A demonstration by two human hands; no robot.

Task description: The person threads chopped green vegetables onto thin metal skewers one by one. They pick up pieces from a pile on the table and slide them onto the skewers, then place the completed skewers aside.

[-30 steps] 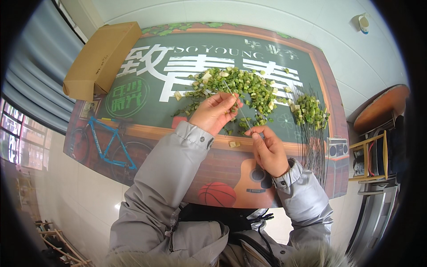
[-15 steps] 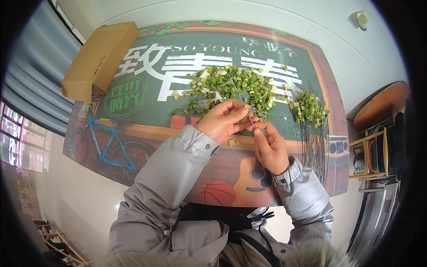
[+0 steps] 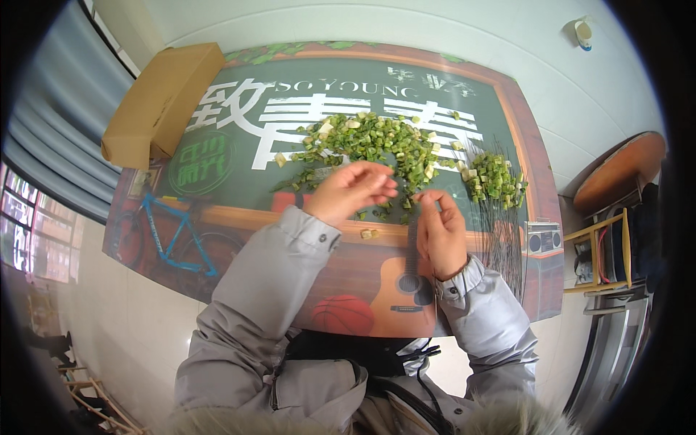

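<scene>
— What's the person working on?

— Green pieces, chopped small. The big pile (image 3: 370, 141) lies on the table (image 3: 217, 217), just beyond both hands. Take that pile as the mark for everything else.

— And the hands?

— The left hand (image 3: 348, 192) sits at the near edge of the pile, fingers (image 3: 380, 181) drawn together and pointing right. Whether they pinch a piece, I cannot tell; it is too small to see. The right hand (image 3: 438, 232) is nearer the person than the pile and a little right of it, loosely curled, fingertips close to the left hand's. Thin dark sticks seem to run down under it, but whether it grips one I cannot tell.

— Anything else around?

— A smaller heap (image 3: 496, 181) of the same green bits lies right of the pile, on a fan of thin skewers (image 3: 504, 246) spreading toward the person. A few stray bits (image 3: 370, 233) sit near of the pile, between the wrists. A cardboard box (image 3: 163, 101) lies far left of the pile, at the table's corner. Grey padded sleeves (image 3: 268, 290) cover both arms.
</scene>
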